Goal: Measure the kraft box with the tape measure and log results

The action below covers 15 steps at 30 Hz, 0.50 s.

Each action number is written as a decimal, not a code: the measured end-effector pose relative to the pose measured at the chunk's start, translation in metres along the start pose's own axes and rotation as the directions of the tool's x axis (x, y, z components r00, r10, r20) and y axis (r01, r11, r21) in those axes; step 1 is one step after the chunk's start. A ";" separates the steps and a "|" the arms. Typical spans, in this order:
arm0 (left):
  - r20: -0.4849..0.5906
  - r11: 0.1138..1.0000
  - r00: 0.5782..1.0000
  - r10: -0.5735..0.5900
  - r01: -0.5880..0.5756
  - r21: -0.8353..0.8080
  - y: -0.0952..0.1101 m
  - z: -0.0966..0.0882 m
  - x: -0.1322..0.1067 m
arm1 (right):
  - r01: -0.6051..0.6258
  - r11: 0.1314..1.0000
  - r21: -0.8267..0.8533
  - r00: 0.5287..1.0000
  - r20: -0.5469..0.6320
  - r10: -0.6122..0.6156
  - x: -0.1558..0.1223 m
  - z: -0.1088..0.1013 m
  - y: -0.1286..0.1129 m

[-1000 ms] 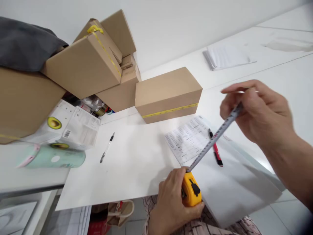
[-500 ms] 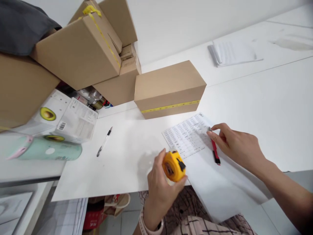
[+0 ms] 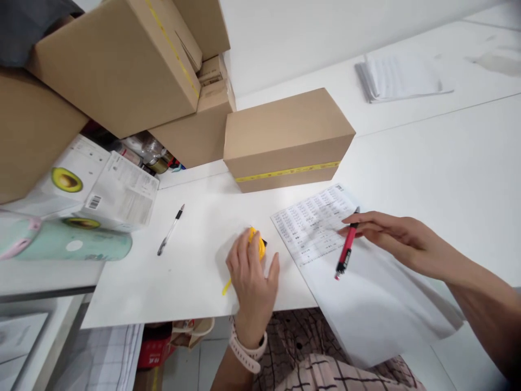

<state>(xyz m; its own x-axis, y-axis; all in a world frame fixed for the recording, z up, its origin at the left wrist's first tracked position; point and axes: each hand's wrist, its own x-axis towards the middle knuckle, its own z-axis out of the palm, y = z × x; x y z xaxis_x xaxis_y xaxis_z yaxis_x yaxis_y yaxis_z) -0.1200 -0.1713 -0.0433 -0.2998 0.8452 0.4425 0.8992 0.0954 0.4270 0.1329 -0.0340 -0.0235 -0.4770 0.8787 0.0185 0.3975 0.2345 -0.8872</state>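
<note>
My left hand [image 3: 252, 271] rests on the white table [image 3: 195, 282], its fingers curled round a yellow tape measure [image 3: 257, 245] that sits on the surface. A yellow strap pokes out under the palm. My right hand [image 3: 391, 236] lies over a printed sheet [image 3: 313, 222] and pinches a red pen [image 3: 347, 247], tip toward me. A closed cardboard box with yellow tape [image 3: 285, 138] stands just behind the sheet.
Stacked cardboard boxes [image 3: 122, 60] fill the back left. Below them lie a white carton with an avocado picture [image 3: 93, 187] and a mint-green cylinder [image 3: 69, 244]. A black pen [image 3: 171, 231] lies left of my hand. A paper stack [image 3: 399, 79] sits far right.
The tape has run back into its case and my left hand has set the case down on the table. My right hand let go of the tape and picked up the red pen.
</note>
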 end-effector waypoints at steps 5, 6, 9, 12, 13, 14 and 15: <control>0.282 0.968 0.942 0.183 -0.122 -0.221 0.053 0.018 -0.022 | 0.015 0.985 0.171 1.000 0.016 -0.018 0.012 0.016 -0.017; 0.333 0.972 0.925 0.184 -0.121 -0.201 0.060 0.023 -0.025 | 0.026 0.981 0.194 1.000 0.012 -0.029 0.016 0.022 -0.017; 0.377 0.988 0.914 0.149 -0.148 -0.030 0.068 0.036 -0.029 | -0.012 0.962 0.274 1.000 0.001 0.012 0.028 0.042 -0.017; 0.374 0.968 0.916 0.147 -0.211 0.135 0.066 0.041 -0.031 | -0.110 0.934 0.341 0.993 0.069 0.091 0.037 0.060 -0.015; 0.378 0.959 0.913 0.152 -0.228 0.166 0.065 0.042 -0.031 | -0.129 0.924 0.361 0.990 0.102 0.099 0.039 0.064 -0.013; 0.380 0.953 0.911 0.157 -0.241 0.185 0.065 0.042 -0.031 | -0.140 0.917 0.374 0.986 0.133 0.096 0.041 0.068 -0.010; 0.381 0.949 0.911 0.161 -0.248 0.194 0.064 0.041 -0.030 | -0.140 0.916 0.376 0.985 0.150 0.089 0.042 0.071 -0.007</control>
<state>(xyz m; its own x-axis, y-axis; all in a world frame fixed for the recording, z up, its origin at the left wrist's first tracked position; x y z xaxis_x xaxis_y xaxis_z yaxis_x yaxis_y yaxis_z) -0.0402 -0.1686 -0.0617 -0.0071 0.9852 0.1710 0.9896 -0.0176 0.1425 0.0547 -0.0287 -0.0489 -0.5520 0.8237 -0.1297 0.1359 -0.0647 -0.9886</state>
